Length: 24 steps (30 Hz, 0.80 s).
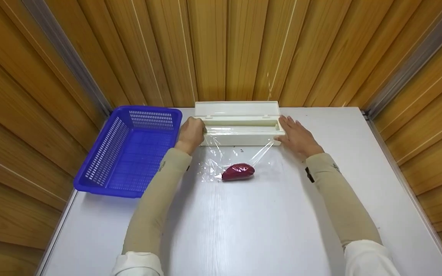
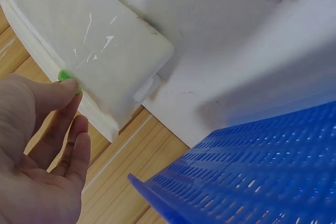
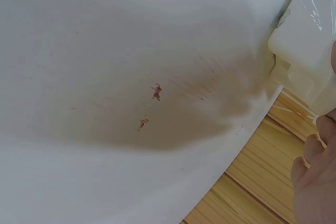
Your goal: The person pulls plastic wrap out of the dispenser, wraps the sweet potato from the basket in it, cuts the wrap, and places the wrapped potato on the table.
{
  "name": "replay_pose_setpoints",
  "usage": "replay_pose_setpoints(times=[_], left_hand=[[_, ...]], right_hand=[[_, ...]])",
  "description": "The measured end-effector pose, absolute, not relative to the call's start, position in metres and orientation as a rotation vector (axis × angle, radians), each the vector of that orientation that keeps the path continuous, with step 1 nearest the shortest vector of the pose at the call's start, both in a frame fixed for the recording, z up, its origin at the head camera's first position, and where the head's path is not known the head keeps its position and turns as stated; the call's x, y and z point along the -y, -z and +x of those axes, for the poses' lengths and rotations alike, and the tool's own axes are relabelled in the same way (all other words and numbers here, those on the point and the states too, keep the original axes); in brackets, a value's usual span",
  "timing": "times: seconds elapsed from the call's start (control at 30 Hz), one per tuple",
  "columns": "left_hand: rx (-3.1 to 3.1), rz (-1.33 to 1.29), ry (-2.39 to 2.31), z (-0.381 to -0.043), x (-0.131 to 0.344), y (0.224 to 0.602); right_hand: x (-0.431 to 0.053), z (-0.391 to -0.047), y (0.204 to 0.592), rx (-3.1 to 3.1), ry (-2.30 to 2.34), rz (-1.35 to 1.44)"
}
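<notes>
A white cling film dispenser (image 1: pixel 240 140) lies by the back wall with its lid (image 1: pixel 236 109) raised. From it, clear cling film (image 1: pixel 210 163) stretches toward the front, over a dark red, glossy, elongated item (image 1: pixel 238 171), perhaps a sweet potato. My left hand (image 1: pixel 191 134) is at the dispenser's left end; in the left wrist view its thumb and forefinger pinch a small green slider (image 2: pixel 68 80) on the edge. My right hand (image 1: pixel 299 136) rests against the right end, fingers straight, thumb at the front corner.
A blue perforated basket (image 1: pixel 129 191) stands at the left, close beside my left forearm. Wood-patterned walls (image 1: pixel 240 50) enclose the white table (image 1: pixel 251 230) at the back and sides. Small reddish marks (image 3: pixel 156 93) show on the tabletop near my right hand.
</notes>
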State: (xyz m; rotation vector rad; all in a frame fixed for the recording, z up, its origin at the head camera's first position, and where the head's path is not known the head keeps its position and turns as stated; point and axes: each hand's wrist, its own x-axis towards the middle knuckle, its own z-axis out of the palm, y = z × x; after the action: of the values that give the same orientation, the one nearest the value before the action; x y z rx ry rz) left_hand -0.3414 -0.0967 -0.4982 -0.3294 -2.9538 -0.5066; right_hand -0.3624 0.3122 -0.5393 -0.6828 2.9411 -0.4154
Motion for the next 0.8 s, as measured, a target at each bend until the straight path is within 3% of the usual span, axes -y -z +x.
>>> replay_pose_setpoints(times=[0.8], left_hand=[[2.953,-0.214,0.293,-0.341,0.109,0.492]], right_hand=[[-0.311,-0.361,0.54,-2.944,0.426,-0.679]])
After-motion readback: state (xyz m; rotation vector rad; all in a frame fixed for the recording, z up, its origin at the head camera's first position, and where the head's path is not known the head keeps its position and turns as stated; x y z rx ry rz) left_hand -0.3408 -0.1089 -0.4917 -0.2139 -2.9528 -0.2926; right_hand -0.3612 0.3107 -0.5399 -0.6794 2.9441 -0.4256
